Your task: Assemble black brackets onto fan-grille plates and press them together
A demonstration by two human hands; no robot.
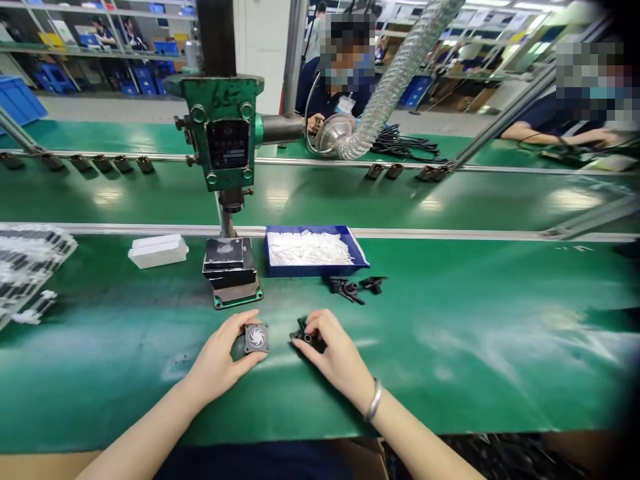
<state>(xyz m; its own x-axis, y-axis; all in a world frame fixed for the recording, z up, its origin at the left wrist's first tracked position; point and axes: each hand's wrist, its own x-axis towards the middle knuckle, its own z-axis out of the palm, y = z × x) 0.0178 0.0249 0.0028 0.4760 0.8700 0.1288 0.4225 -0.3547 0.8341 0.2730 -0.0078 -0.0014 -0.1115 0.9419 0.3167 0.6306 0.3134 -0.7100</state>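
Between the thumb and fingers of my left hand (220, 360) is a small square cooling fan (257, 338), dark-framed with a pale swirl of blades facing up. To its right, my right hand (337, 353) pinches a black plastic part (301, 335) with a round hole, close to the table top; part of it is hidden by the fingers. More black plastic parts (345, 288) lie in a small pile beyond my right hand. A blue tray (300, 271) full of thin white pieces stands behind that pile.
A green arbor press (225, 133) rises ahead, its black base block (229, 257) on the green table (450, 373). White blocks (158, 251) lie left of it, and stacked white-and-black parts (30, 267) at the far left. A foil duct (400, 80) hangs beyond; two people sit opposite.
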